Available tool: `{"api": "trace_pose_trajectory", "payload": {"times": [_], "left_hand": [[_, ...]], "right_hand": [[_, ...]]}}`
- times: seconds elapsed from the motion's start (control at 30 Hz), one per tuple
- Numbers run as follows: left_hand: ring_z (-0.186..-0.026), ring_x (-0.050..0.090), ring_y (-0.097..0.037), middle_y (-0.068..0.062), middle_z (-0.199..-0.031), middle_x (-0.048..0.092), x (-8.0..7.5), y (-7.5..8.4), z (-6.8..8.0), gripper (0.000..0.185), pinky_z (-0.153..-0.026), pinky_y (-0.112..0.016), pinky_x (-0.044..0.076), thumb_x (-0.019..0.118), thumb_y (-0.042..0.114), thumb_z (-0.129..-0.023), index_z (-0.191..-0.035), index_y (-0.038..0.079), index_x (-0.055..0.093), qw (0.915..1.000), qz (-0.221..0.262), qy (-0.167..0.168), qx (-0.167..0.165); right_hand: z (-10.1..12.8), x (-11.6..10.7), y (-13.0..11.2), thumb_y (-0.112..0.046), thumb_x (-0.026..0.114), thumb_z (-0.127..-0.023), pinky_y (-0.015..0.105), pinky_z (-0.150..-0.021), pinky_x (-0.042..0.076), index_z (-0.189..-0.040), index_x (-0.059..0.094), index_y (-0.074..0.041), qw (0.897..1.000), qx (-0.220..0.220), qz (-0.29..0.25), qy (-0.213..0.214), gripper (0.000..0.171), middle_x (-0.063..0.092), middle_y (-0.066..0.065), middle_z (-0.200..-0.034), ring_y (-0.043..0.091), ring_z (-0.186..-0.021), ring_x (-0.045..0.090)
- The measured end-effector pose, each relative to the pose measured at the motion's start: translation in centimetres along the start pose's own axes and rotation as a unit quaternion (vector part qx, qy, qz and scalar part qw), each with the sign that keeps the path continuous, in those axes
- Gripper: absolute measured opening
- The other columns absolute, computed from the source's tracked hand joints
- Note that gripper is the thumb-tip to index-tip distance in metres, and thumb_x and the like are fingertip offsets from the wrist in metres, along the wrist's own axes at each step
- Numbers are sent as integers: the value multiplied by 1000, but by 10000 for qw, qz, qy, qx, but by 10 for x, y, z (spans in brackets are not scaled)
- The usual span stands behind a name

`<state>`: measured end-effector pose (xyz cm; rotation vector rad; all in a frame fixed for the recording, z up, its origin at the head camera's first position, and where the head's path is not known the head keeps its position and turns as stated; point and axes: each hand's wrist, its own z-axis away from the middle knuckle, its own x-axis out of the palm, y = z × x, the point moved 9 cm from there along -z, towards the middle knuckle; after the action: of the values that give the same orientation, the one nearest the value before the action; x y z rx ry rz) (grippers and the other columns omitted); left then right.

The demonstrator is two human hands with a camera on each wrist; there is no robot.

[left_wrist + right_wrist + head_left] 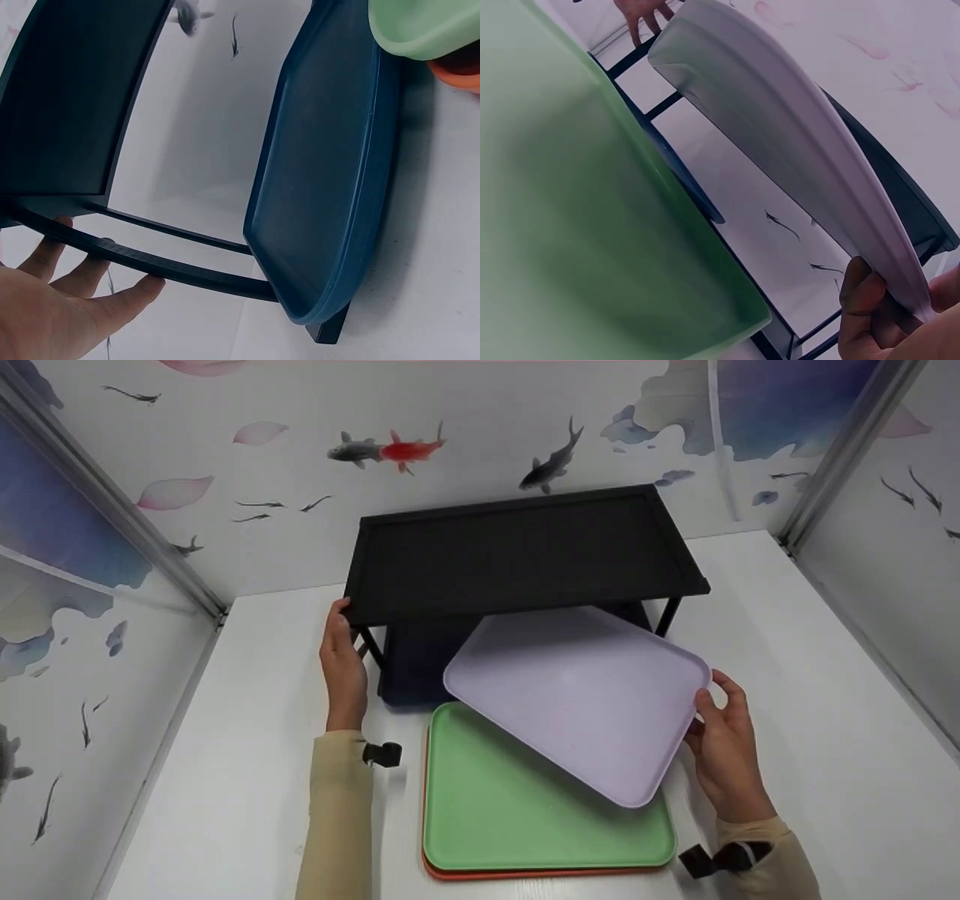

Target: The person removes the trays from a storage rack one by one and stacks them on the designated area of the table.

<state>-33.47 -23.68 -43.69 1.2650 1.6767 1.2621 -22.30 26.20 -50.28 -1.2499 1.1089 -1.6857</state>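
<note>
My right hand (721, 739) grips the right edge of a lavender tray (577, 697), thumb on top, fingers beneath. The tray hangs tilted, its far end just under the top of a black two-tier rack (517, 547). From the right wrist view the lavender tray (780, 127) slants above a green tray (577, 187), with my right hand (870, 307) at its edge. My left hand (343, 656) rests with straight fingers against the rack's left end. In the left wrist view, the left hand (67, 300) touches a black crossbar (187, 270). A dark blue tray (330, 165) lies on the lower shelf.
The green tray (525, 802) is stacked on an orange tray (525, 874) on the white table (247, 750) in front of the rack. Walls with fish wallpaper (390, 450) close in the table at the back and both sides.
</note>
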Motion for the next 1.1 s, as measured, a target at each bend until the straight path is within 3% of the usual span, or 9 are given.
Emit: {"api": "trace_pose_trajectory", "payload": {"times": [0.2, 0.57, 0.77, 1.1], "left_hand": [[-148, 37, -24, -3, -161, 40, 0, 0, 0, 47, -116, -57, 35, 33, 38, -113, -153, 17, 45, 10000, 0, -8, -17], [-151, 31, -28, -9, -165, 34, 2, 4, 1, 47, -118, -58, 31, 29, 30, -114, -156, 12, 39, 9999, -46, -50, -135], [-150, 34, -22, -2, -163, 37, 1, 3, 1, 47, -118, -55, 34, 32, 39, -113, -154, 18, 44, 10000, -32, -51, 5], [-150, 34, -21, -1, -162, 38, 1, 1, 0, 47, -117, -56, 33, 32, 38, -113, -153, 18, 45, 10000, -49, -42, 11]], "right_hand": [[0, 0, 0, -36, 50, -106, 21, -80, 55, -146, 30, -26, 10000, -8, 42, -24, 46, 63, -5, -109, 9, -88, 69], [-2, 2, 2, -34, 50, -107, 22, -83, 55, -148, 31, -25, 9998, 64, 180, -53, 46, 55, -2, -121, 9, -95, 68], [-3, 1, 2, -35, 50, -107, 22, -83, 55, -150, 31, -25, 9996, 99, 248, -70, 48, 59, -4, -116, 9, -97, 67], [-3, 0, 2, -34, 50, -107, 22, -77, 55, -149, 36, -24, 9992, 16, 376, -126, 46, 65, -5, -102, 8, -89, 68]]}}
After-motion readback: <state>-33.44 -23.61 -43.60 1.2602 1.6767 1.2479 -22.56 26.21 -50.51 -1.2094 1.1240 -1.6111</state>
